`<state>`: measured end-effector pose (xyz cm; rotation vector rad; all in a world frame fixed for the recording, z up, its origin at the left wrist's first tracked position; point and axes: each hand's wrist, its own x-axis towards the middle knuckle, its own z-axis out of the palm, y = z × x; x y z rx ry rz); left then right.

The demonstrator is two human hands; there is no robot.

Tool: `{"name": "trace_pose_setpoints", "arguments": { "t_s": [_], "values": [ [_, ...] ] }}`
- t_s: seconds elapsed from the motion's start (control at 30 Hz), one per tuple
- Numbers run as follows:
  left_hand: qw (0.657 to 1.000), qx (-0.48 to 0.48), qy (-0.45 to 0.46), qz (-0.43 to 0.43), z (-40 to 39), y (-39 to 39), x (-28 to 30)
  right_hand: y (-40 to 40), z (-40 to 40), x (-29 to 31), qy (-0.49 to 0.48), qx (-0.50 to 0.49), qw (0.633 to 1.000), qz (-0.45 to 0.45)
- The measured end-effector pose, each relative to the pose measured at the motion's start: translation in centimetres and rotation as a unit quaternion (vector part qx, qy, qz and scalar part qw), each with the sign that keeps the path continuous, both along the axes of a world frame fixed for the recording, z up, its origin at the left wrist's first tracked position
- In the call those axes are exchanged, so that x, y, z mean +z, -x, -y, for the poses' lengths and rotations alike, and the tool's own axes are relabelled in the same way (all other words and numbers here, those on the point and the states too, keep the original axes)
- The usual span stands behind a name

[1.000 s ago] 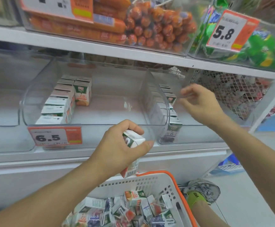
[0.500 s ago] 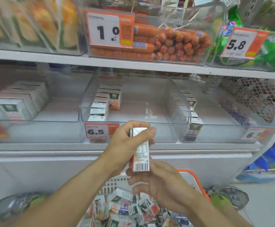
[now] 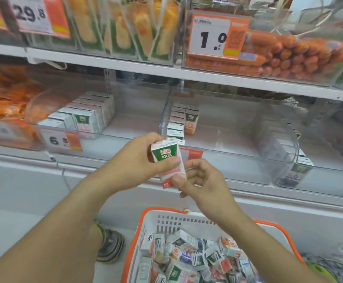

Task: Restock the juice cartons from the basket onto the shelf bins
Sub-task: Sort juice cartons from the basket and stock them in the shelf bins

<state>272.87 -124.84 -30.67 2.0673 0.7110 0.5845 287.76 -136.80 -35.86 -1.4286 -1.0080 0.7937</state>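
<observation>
Progress: you had one juice carton (image 3: 167, 160) out of the basket (image 3: 187, 216) and up in front of the shelf, not yet in a bin. Judged early to mid-task.
Done so far: the middle bin (image 3: 223, 154) held a single row of cartons along its left wall plus one orange-fronted carton just right of that row; most of its floor was bare. The left bin (image 3: 109, 133) held a block of cartons at its far left. The right bin (image 3: 327, 166) showed a row seen through its clear wall.
Left to do: the basket, near and low in view, was heaped with loose cartons lying at all angles. By my reading, the bulk of the restock remained.
Left hand (image 3: 138, 164): you gripped the carton's upper half, thumb across its green front face, fingers curled round the back.
Right hand (image 3: 199, 180): you pinched the carton's lower edge, thumb on its near face, fingers curled behind and partly hidden.
Carton position: upright, tilted slightly, green front toward you, held between both hands just near of the middle bin's front lip and above the basket.
Next step (judgement): placing it into a bin of matching flavour; which one, I cannot tell.
</observation>
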Motion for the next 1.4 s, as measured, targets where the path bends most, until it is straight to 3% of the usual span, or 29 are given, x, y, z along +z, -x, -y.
{"name": "trace_pose_setpoints", "arguments": {
  "t_s": [0.1, 0.23, 0.33, 0.43, 0.63, 0.77, 0.87, 1.0, 1.03, 1.1, 1.17, 1.23, 1.3, 1.37, 1.4],
  "values": [
    [0.996, 0.007, -0.088, -0.031, -1.2, 2.4, 0.7, -0.1, -0.8, -0.2, 0.024, 0.047, 0.984, 0.171],
    [0.983, 0.11, -0.146, 0.019, -3.4, 4.4, 2.1, -2.3, -1.7, -0.1, -0.091, -0.041, 0.863, 0.495],
    [0.969, 0.147, -0.2, 0.008, -6.7, 5.2, 3.6, -4.9, -3.6, -0.5, 0.002, -0.093, 0.768, 0.634],
    [0.942, 0.155, -0.27, -0.128, -11.5, 6.1, 5.0, -6.5, -4.7, -1.3, 0.075, -0.062, 0.73, 0.677],
    [0.872, 0.15, -0.297, -0.36, -19.7, 6.8, 3.3, -6.4, -5.1, -2.5, 0.012, -0.113, 0.731, 0.673],
    [0.827, 0.177, -0.338, -0.413, -21.7, 6.5, 1.6, -6.4, -5.0, -2.7, -0.011, -0.119, 0.729, 0.674],
    [0.816, 0.189, -0.346, -0.422, -22.4, 6.2, 0.2, -6.5, -5.0, -2.6, -0.014, -0.121, 0.73, 0.673],
    [0.819, 0.215, -0.315, -0.429, -22.1, 6.4, 0.8, -6.5, -4.9, -2.6, -0.003, -0.123, 0.743, 0.658],
    [0.827, 0.228, -0.333, -0.392, -21.6, 6.3, 1.3, -6.5, -4.9, -2.6, 0.003, -0.121, 0.745, 0.656],
    [0.859, 0.249, -0.392, -0.216, -18.7, 5.5, 1.9, -6.6, -4.8, -2.6, 0.011, -0.114, 0.747, 0.654],
    [0.867, 0.225, -0.444, -0.019, -13.0, 3.9, 1.9, -6.6, -4.8, -2.5, 0.013, -0.105, 0.751, 0.652],
    [0.878, 0.163, -0.444, 0.074, -6.4, 1.8, 0.8, -6.7, -4.8, -2.5, 0.012, -0.087, 0.762, 0.642],
    [0.918, 0.065, -0.386, 0.063, -1.2, -0.1, -2.1, -6.6, -4.2, -2.4, -0.008, -0.069, 0.789, 0.611],
    [0.957, -0.042, -0.279, -0.06, 2.4, -1.6, -6.1, -5.7, -2.5, -2.5, -0.073, -0.079, 0.842, 0.529],
    [0.958, -0.091, -0.231, -0.142, 3.9, -2.2, -8.2, -5.0, -1.3, -3.0, -0.109, -0.093, 0.864, 0.483]
  ]
}}
